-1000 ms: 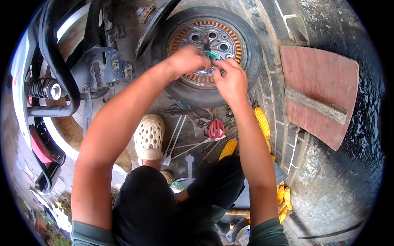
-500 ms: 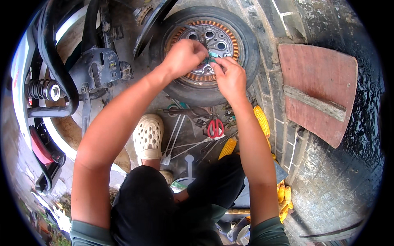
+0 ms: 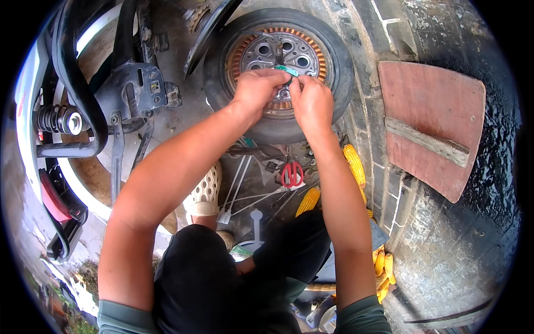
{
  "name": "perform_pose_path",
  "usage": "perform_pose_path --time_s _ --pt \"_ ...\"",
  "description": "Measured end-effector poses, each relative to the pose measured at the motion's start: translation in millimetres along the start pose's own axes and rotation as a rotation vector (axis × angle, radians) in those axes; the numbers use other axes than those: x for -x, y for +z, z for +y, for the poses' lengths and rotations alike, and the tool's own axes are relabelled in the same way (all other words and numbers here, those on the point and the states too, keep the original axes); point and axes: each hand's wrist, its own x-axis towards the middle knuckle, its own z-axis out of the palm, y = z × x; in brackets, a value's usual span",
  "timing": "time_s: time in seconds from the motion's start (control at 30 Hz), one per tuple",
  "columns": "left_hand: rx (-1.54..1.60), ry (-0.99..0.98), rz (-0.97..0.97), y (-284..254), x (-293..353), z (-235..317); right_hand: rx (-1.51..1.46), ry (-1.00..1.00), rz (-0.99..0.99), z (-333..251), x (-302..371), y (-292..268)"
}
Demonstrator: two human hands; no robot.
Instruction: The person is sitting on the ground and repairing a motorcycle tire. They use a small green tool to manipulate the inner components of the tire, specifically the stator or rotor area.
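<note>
A wheel (image 3: 342, 72) with a black tyre lies flat in front of me, its copper windings (image 3: 321, 61) ringing a metal hub with round holes. Over the hub I see a small flat green piece (image 3: 287, 70), perhaps a circuit board. My left hand (image 3: 257, 91) pinches it at its lower left edge, fingers closed. Close beside it, my right hand (image 3: 312, 103) is also closed, thumb and forefinger pressed together just under the green piece. What those right fingertips hold is too small to make out.
Red-handled scissors (image 3: 292, 175), white cable ties (image 3: 236, 181) and other tools lie between wheel and my feet. Yellow corn cobs (image 3: 354, 161) line the right side. A reddish board (image 3: 431, 106) leans at the wall. A motorbike frame (image 3: 130, 94) stands left.
My left hand has moved down and right, from above the hub's middle to beside my right hand. The green piece shows more openly now. My right hand has turned slightly, its fingers more curled.
</note>
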Motion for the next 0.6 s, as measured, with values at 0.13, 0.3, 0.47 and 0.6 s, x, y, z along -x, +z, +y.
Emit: perform_pose_path --time_s 0.13,0.3,0.47,0.6 --pt "0.014 0.079 0.009 2.8 2.8 -6.1 0.011 0.07 -0.038 -3.8 -3.4 -4.4" --pt "-0.044 0.12 -0.051 -1.9 3.4 -8.4 -0.193 0.174 0.056 -0.6 0.1 -0.7" --pt "-0.267 0.227 -0.108 -10.4 0.9 -10.4 -0.19 0.244 0.101 -9.2 3.0 1.3" --pt "-0.636 0.599 -0.077 -15.6 -4.4 -14.3 -0.216 0.184 0.158 -4.1 5.4 6.1"
